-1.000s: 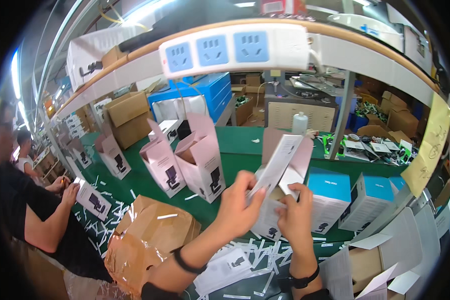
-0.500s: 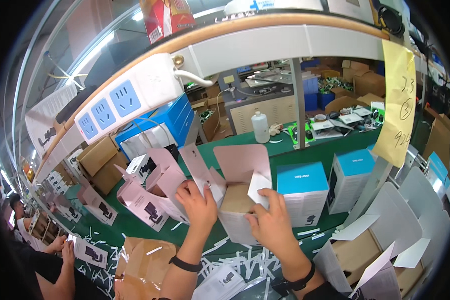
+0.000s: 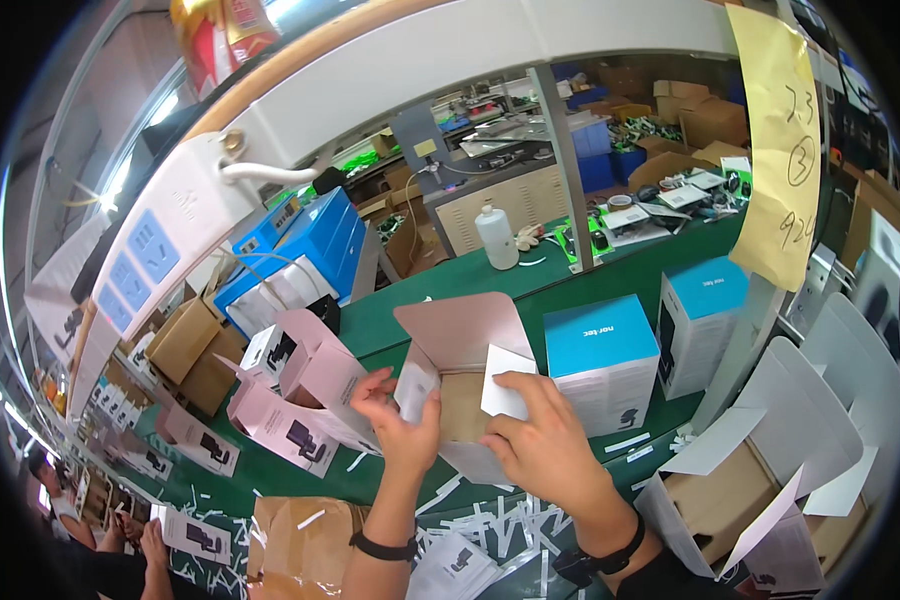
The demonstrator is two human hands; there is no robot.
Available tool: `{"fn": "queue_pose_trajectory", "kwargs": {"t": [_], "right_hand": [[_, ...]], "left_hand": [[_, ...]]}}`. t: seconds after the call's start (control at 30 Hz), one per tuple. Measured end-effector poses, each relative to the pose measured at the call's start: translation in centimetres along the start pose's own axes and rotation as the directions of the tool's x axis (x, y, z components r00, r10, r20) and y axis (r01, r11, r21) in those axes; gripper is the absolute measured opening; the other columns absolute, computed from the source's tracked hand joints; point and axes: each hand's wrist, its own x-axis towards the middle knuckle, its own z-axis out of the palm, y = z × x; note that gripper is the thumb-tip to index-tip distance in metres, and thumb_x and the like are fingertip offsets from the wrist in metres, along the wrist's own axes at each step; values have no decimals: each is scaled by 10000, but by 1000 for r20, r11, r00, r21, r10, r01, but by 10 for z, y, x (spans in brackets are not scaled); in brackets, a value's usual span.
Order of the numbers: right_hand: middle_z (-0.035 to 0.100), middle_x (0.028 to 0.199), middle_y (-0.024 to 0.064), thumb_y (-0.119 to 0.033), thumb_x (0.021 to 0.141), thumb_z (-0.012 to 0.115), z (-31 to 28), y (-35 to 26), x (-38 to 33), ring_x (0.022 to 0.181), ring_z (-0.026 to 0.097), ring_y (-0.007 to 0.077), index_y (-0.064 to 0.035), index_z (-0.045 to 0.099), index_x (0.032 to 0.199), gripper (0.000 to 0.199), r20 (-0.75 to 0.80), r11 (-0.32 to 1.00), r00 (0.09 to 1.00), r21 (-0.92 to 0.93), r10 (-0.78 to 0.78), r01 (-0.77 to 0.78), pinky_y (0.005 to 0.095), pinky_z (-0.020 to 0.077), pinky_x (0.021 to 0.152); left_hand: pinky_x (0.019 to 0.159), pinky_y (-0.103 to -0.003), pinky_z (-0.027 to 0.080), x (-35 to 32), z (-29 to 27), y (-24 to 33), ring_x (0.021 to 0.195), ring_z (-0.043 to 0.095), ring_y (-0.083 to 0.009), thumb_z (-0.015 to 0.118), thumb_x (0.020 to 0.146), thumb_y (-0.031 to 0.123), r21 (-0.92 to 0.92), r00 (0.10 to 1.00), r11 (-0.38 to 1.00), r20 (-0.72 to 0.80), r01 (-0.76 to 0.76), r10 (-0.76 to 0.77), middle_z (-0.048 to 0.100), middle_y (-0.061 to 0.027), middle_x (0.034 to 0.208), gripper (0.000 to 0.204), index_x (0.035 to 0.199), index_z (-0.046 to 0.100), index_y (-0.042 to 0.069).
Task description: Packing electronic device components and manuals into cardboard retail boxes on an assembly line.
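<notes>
An open carton [image 3: 475,318] with a raised pinkish lid stands before me, brown cardboard showing inside it. My right hand [image 3: 550,430] grips its white right side flap [image 3: 508,370], index finger over the flap and thumb lower near the front edge. At the carton's left side flap [image 3: 417,385], my left hand [image 3: 402,420] is open, thumb and fingers apart, holding nothing. Just left of that hand stands another open pinkish carton [image 3: 345,405] with its flaps up. Two closed white boxes with blue tops, a nearer one [image 3: 602,365] and a farther one [image 3: 705,320], stand to the right.
More open cartons [image 3: 730,500] crowd the lower right. Paper strips [image 3: 510,525], printed leaflets [image 3: 455,565] and a brown cardboard piece [image 3: 305,540] lie in front. A power strip [image 3: 160,240] hangs upper left; a white bottle [image 3: 496,238] stands behind. Another person's hands [image 3: 150,540] hold a box at left.
My left hand has opened, its fingers now spread away from the tall flap it was touching. My right hand stays at the right flap. The whole view has shifted and tilted.
</notes>
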Motion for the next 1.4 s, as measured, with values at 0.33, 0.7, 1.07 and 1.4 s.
{"fn": "queue_pose_trajectory", "kwargs": {"t": [0.33, 0.7, 1.07, 1.4], "right_hand": [[736, 928, 128, -230, 859, 761, 19, 17, 4, 831, 710, 313, -60, 726, 1018, 235, -91, 988, 988, -87, 123, -131, 424, 535, 763], [741, 913, 108, -74, 892, 671, 46, 50, 10, 818, 721, 266, -25, 605, 1218, 337, -386, 959, 903, 269, 189, -86, 381, 552, 784], [300, 1571, 261, 67, 808, 579, 39, 59, 15, 1498, 275, 420, 5, 248, 1567, 830, -124, 848, 956, 503, 264, -168, 508, 232, 1223], [591, 1364, 157, -380, 771, 858, 24, 89, 10, 1367, 448, 405, -85, 624, 1114, 509, -186, 815, 979, 552, -85, 176, 506, 369, 1121]], "left_hand": [[1059, -408, 440, -16, -16, 12, 1227, 567, -383, 726, 902, 209, 166, 899, 956, 408, -242, 157, 559, -258, 1331, 685, 1479, 460, -46], [965, -416, 513, -24, -5, 6, 1106, 576, -262, 783, 821, 101, 112, 923, 986, 378, -122, 71, 699, -98, 995, 341, 1136, 663, 53], [1119, -467, 432, 8, 14, -21, 1425, 397, -319, 692, 652, -113, -610, 867, 629, 440, 481, -236, 400, -159, 1507, 819, 1397, 425, 97], [1119, -534, 397, -1, 3, 2, 1283, 555, -395, 755, 858, 299, -234, 838, 947, 452, -219, 306, 634, -183, 1250, 438, 1167, 589, 37]]}}
